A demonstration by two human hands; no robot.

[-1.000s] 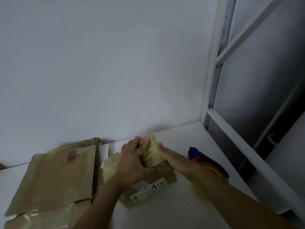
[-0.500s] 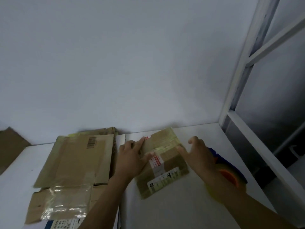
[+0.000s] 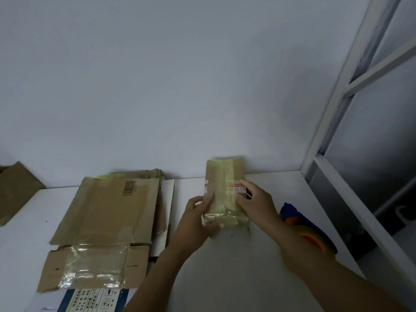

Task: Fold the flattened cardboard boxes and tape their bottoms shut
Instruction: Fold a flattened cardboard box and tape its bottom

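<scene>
You hold the small cardboard box (image 3: 225, 190) in both hands, just right of centre in the lower half of the frame; it stands on end, its top edge against the white wall (image 3: 180, 86), its face crossed by yellowish tape and a red-and-white label. Your left hand (image 3: 195, 219) grips its lower left corner, thumb across the front; your right hand (image 3: 258, 203) grips its right side, thumb curled onto the label. The stack of flattened boxes (image 3: 108, 210) lies at lower left on the white table (image 3: 236, 278), the top one bearing a barcode and a patch of clear tape. The tape dispenser (image 3: 292, 212), blue and orange, lies at right, partly hidden behind your right forearm; a brown cardboard piece (image 3: 15, 190) sits at the far left edge.
</scene>
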